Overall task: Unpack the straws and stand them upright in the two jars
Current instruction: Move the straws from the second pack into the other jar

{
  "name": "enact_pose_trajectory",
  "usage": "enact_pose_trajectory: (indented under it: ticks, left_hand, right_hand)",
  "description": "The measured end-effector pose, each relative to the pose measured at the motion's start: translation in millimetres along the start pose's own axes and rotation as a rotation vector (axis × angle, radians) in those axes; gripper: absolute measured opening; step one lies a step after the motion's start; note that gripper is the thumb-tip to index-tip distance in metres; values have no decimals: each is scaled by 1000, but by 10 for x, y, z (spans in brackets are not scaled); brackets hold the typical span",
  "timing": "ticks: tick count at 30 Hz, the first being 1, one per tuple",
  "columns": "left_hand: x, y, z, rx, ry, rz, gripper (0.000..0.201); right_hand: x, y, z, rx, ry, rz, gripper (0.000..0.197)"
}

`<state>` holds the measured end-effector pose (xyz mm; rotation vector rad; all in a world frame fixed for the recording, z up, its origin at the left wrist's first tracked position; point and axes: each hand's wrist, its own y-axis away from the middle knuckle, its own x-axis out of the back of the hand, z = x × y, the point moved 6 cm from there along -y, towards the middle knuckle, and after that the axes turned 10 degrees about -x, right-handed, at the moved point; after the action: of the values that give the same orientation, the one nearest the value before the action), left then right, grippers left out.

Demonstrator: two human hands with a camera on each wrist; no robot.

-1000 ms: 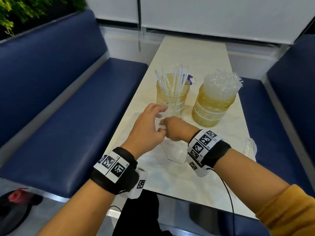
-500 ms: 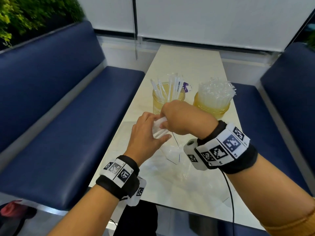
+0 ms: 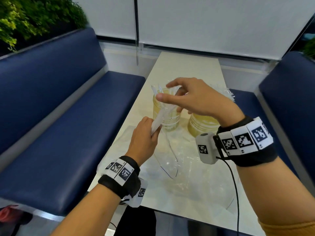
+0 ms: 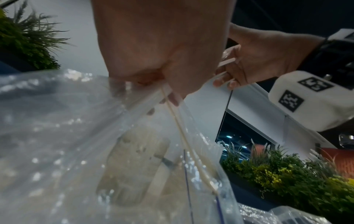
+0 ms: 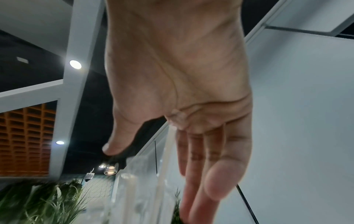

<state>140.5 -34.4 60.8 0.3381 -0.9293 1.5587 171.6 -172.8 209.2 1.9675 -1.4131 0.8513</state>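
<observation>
Two amber glass jars stand mid-table. The left jar [image 3: 168, 120] holds a few clear straws [image 3: 154, 89]; the right jar [image 3: 202, 126] is packed with straws [image 3: 229, 95]. My left hand [image 3: 144, 138] grips the mouth of a clear plastic straw bag [image 4: 76, 136] just in front of the left jar, with straws [image 3: 157, 122] sticking out of its grip. My right hand [image 3: 189, 99] hovers over the left jar. Its thumb and forefinger are spread, while its lower fingers [image 4: 229, 71] curl round the upper ends of those straws [image 4: 228, 60].
The bag's loose plastic [image 3: 172, 160] lies crumpled on the pale table [image 3: 185, 68] in front of the jars. Blue benches run along the left [image 3: 68, 116] and right [image 3: 286, 103]. Green plants [image 3: 34, 17] sit behind the left bench.
My right hand has risen from the bag on the table to above the left jar, drawing straws up with it. My left hand has lifted slightly with the bag.
</observation>
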Motion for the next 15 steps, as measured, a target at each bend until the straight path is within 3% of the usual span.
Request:
enact_pose_trajectory:
  ticks: [4,8,11,13,15]
  left_hand:
    - [52,-42,-24,45,81,37,33]
    - [84,-45,-51,46,158,55,46]
    - [100,-56,-30,10,157,48,24]
    - [128,-71,-29,5,175,52,31]
    - [156,-60,-16,45,213,35,32]
  right_hand:
    - [-268,-114,147,15,-335,-75,100]
    - [-703,-198,275,-8,-795,-282,70]
    - [-998,-200,236,97,-658,-286,44]
    - [-1122,-203,196,143,-568,-181,31]
    - [-1153,-221,153,131,-580,-85,38]
